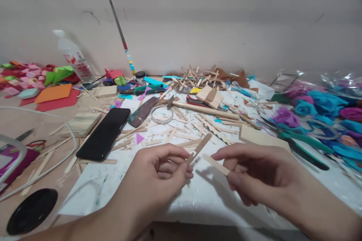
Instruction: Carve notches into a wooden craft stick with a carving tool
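Between thumb and fingers, my left hand (164,175) pinches a craft stick (203,144) that points up and to the right; a small pale notch or spot shows on it near my fingertips. My right hand (263,173) grips a second, lighter craft stick (215,164), its rounded end aimed up and left toward the first one. A narrow gap separates the two sticks. Both hands are above the white paper (195,197) near the table's front edge. Beyond them lie loose craft sticks and scraps.
Behind my hands lie a hammer (206,110), a roll of tape (161,115) and a black phone (104,134). Green-handled scissors (304,147) rest at right, beside crepe paper (325,101). A plastic bottle (74,55) stands at back left; a black oval lid (32,211) lies front left.
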Action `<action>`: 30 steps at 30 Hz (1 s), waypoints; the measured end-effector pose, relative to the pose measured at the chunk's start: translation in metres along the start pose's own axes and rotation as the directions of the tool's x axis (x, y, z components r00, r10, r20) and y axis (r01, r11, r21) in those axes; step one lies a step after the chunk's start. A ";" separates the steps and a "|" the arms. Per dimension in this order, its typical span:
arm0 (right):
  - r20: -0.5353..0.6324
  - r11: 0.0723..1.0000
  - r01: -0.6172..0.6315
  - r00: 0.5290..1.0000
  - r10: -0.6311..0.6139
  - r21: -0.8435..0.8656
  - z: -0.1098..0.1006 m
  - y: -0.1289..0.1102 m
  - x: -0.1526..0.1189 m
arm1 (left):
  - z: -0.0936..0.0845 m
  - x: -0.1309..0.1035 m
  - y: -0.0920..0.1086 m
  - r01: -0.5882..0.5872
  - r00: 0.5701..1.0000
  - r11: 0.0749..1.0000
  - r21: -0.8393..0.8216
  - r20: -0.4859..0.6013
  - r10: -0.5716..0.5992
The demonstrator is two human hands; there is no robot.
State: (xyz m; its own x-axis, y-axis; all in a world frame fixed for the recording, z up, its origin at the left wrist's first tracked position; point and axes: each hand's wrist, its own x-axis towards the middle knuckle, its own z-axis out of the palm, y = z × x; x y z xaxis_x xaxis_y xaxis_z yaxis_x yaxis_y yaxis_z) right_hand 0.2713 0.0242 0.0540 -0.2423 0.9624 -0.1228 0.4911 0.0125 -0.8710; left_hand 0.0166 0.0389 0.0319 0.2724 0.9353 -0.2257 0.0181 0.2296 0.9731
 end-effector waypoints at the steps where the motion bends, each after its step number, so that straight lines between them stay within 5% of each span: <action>1: -0.028 0.999 0.019 0.999 -0.018 0.027 0.005 -0.002 -0.002 | 0.000 0.000 -0.001 -0.007 1.000 1.000 0.007 -0.009 0.007; 5: -0.082 0.998 0.030 0.996 -0.026 0.049 0.019 -0.001 -0.004 | 0.001 -0.001 -0.007 -0.042 0.999 0.999 0.034 -0.017 0.043; 11: 0.005 0.989 -0.116 0.993 0.116 0.093 0.025 0.008 -0.008 | -0.002 -0.003 -0.013 -0.110 0.994 0.988 0.106 0.015 0.109; 17: -0.079 1.000 -0.025 0.997 0.026 0.007 0.031 0.007 -0.010 | -0.003 -0.004 -0.012 -0.209 0.977 0.949 0.237 0.007 0.213; 22: -0.081 0.999 -0.052 0.995 0.053 0.014 0.032 0.001 -0.006 | -0.006 -0.006 -0.008 -0.446 0.889 0.794 0.414 0.101 0.447; 26: -0.031 0.996 -0.010 0.999 0.007 -0.090 0.033 0.002 -0.004 | -0.009 -0.007 -0.007 -0.514 0.847 0.737 0.439 0.126 0.516; 30: -0.047 0.998 0.030 0.998 -0.032 -0.052 0.035 0.003 -0.004 | -0.011 -0.004 -0.001 -0.419 0.907 0.842 0.339 0.123 0.402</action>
State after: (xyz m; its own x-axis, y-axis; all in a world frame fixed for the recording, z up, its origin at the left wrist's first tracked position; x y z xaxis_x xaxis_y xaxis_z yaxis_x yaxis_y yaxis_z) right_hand 0.2445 0.0109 0.0358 -0.2187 0.9731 -0.0721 0.5267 0.0555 -0.8483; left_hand 0.0045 0.0379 0.0310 0.3731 0.9078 0.1916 0.2276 -0.2897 0.9297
